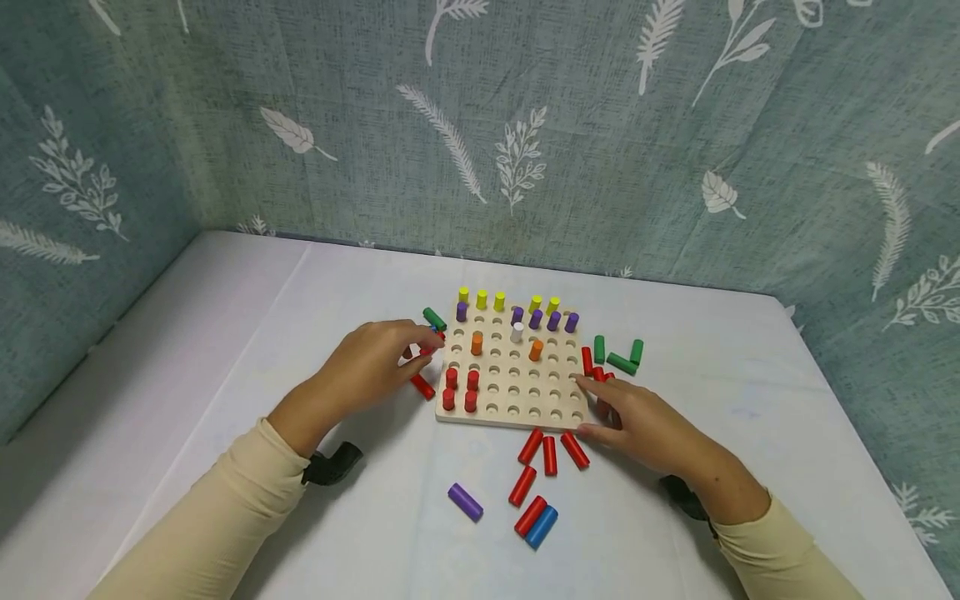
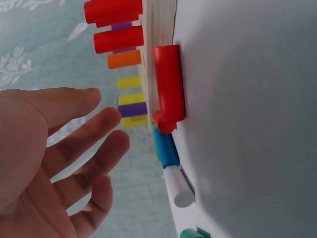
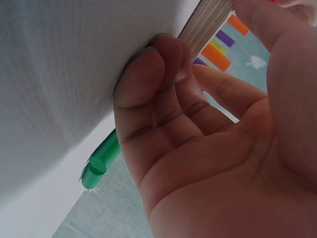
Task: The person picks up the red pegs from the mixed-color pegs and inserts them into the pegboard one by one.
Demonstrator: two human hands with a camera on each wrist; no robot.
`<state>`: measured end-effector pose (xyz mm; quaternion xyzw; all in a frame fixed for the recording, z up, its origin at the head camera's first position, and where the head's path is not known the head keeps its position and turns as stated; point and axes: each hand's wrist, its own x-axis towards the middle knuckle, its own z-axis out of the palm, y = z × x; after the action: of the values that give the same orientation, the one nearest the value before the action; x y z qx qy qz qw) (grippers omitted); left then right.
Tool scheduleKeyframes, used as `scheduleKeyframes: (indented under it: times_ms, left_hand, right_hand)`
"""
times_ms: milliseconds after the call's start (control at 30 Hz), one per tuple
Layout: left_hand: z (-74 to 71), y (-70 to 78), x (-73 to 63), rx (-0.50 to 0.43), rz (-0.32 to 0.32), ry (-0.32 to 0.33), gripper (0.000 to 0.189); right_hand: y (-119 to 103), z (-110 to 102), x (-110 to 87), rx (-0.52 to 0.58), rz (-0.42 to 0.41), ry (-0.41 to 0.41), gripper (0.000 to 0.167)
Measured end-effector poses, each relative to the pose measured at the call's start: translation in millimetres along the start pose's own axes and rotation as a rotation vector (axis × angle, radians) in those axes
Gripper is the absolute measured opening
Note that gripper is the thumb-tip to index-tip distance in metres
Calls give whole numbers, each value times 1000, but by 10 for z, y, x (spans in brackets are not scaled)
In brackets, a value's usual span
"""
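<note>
A wooden pegboard (image 1: 501,421) lies flat on the white cloth, with rows of round holes. Yellow pegs (image 1: 482,300) and purple pegs (image 1: 553,322) stand along its far side. Two orange pegs (image 1: 477,344) and a white peg (image 1: 517,333) are farther in, and red pegs (image 1: 452,379) fill the near left corner. My left hand (image 1: 375,358) hovers by the left edge, fingers loosely bent and holding nothing, beside a loose red peg (image 2: 169,84). My right hand (image 1: 648,421) rests at the near right corner, index finger and thumb at the edge, other fingers bent down to the cloth.
Loose red pegs (image 1: 550,456), a blue peg (image 1: 542,527) and a purple peg (image 1: 466,502) lie in front of the board. Green pegs (image 1: 622,363) are scattered to its right. Left of it, a blue peg (image 2: 167,148) and a white peg (image 2: 178,187) lie end to end.
</note>
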<state>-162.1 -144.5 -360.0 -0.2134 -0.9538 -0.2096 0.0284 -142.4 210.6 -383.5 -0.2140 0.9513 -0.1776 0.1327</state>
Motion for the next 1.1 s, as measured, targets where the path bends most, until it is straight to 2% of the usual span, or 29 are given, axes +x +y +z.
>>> scheduleKeyframes:
  times_ms: [100,433,700,833,1100]
  left_hand:
    - [0,-18,10,9,-4,-29,27]
    - [14,-56,-9,6,-5,-191,24]
    - [17,-53,-20,-1,-44,-250,30]
    - [37,-60,-24,11,-37,-265,32]
    - [52,-70,-23,20,-25,-274,30]
  right_hand:
    - [1,1,1,-1,6,3,73]
    - [1,27,0,3,37,-16,74]
    - [-4,14,4,-3,35,-13,74]
    - [-8,15,3,1,51,-19,74]
    - [-6,10,4,-3,27,-9,73]
